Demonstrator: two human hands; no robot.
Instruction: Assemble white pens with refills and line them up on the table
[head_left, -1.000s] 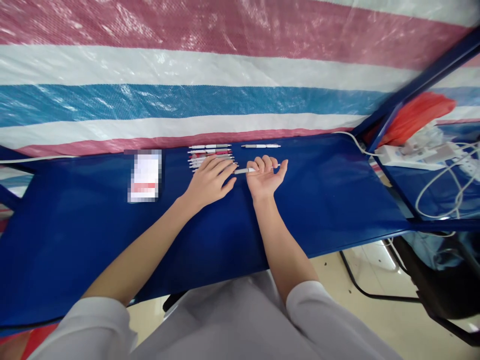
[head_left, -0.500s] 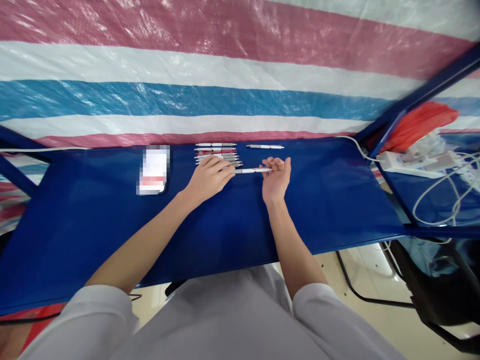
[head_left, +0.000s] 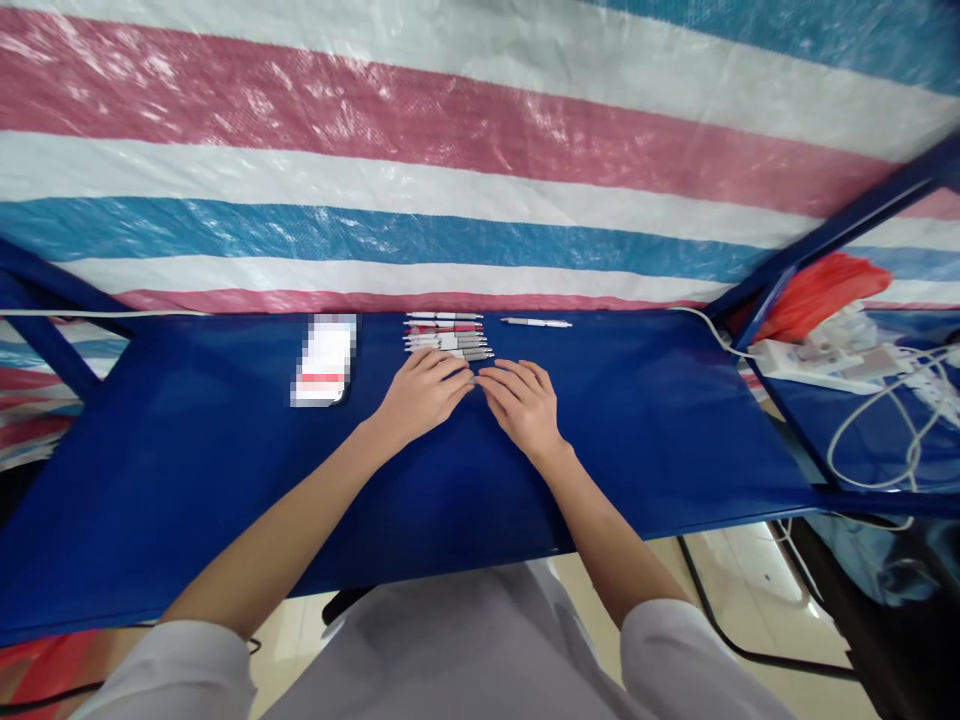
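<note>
My left hand [head_left: 426,395] is closed just below the row of pens, its thumb and fingers pinching a pen. Most of that pen is hidden; a small grey bit of the pen [head_left: 474,379] shows between the two hands. My right hand [head_left: 523,405], palm down, meets it there, with fingertips pressed together on the pen's end. Behind my left hand lie several stacked pens [head_left: 450,340], white and grey with one red. A single white-and-grey pen [head_left: 536,322] lies apart, beyond my right hand.
A phone [head_left: 324,362], blurred out, lies left of the pens on the blue table [head_left: 637,420]. Striped plastic sheeting [head_left: 420,180] hangs behind. At the right are a white power strip [head_left: 814,365], looped cables [head_left: 832,430], a red plastic bag [head_left: 832,290] and blue frame bars.
My right hand has turned from palm up to palm down and closed in on my left hand. The pen that spanned the gap between them is now mostly hidden. The view has tilted up slightly.
</note>
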